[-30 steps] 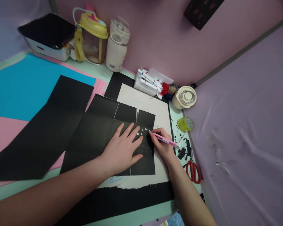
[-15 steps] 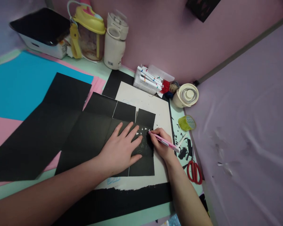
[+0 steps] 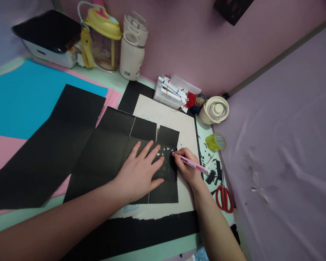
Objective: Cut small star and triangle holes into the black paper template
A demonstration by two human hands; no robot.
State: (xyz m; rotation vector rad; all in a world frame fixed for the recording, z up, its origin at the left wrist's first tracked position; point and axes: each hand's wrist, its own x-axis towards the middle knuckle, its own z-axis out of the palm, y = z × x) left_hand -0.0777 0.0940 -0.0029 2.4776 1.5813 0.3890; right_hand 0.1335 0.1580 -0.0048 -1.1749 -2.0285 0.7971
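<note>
My left hand [image 3: 139,172] lies flat with spread fingers on a large folded sheet of black card [image 3: 100,152], pressing it down. In my right hand [image 3: 188,165], a slim pink pen-shaped craft knife [image 3: 191,163] is held in a writing grip. Its tip meets the card near the right edge and is too small to make out. Small white triangles, which look like cut-outs, and faint sketched lines show on the card between my hands. Under the card is a cream-white board [image 3: 186,123] with a ragged lower edge.
Red-handled scissors [image 3: 224,198], black paper scraps [image 3: 211,177] and a green tape roll [image 3: 215,141] lie at the right. Behind stand a marker box [image 3: 170,96], a cream lidded pot [image 3: 214,110], a white bottle [image 3: 132,54] and a yellow-lidded jug [image 3: 103,43]. Blue paper [image 3: 11,101] lies left.
My right hand and the pink craft knife have shifted very slightly down and to the right along the card. My left hand stays in place.
</note>
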